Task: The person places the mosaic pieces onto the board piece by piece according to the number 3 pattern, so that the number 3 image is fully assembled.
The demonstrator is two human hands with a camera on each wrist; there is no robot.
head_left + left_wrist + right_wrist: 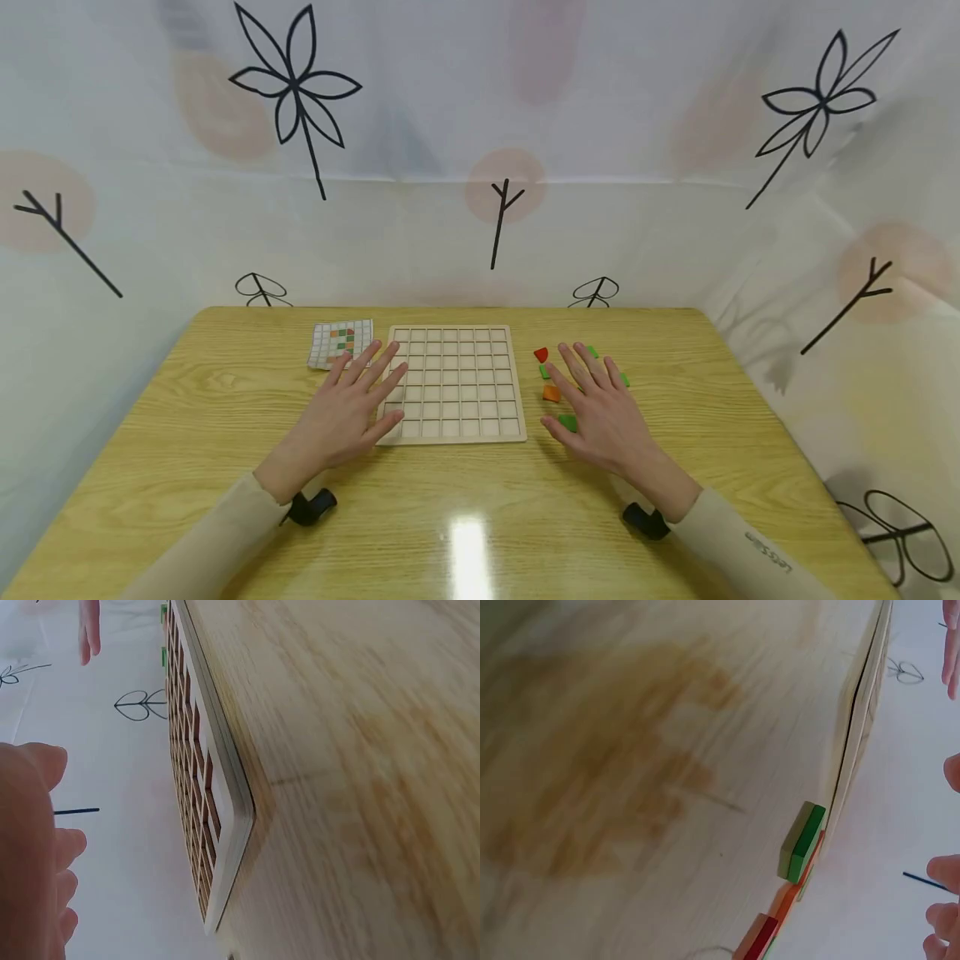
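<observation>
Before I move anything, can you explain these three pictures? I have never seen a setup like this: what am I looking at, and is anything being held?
There is no machine, just a person's two bare hands. The wide picture is from a camera on the person's head, looking forward and down. The other two come from each wrist, so the table looks tipped sideways.

On the table lies a pale board divided into square cells. Left of it is a sheet printed with a coloured grid. To its right are small blocks, including a red block, an orange block and a green block.

The left hand is raised by the board's left side, the right hand above the blocks. Neither grip holds anything.
</observation>
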